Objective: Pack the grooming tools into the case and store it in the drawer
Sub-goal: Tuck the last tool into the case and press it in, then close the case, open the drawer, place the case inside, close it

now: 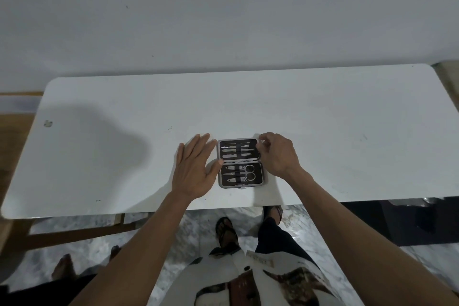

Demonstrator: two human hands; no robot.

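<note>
A small grey case (240, 163) lies open flat on the white table (323, 131), near its front edge. Its dark lining holds several silver grooming tools (238, 149) under straps in the far half, and scissors (249, 172) with clippers in the near half. My left hand (196, 169) rests flat beside the case's left side, fingers straight, thumb tip touching the hinge area. My right hand (278, 154) is at the far right corner of the case, its fingers curled and pinching the rim of the far half.
The table's front edge runs just below the case, with marble floor (198, 231) and my sandalled feet (226, 231) under it. A dark object (397, 221) stands below the table at the right. No drawer is in sight.
</note>
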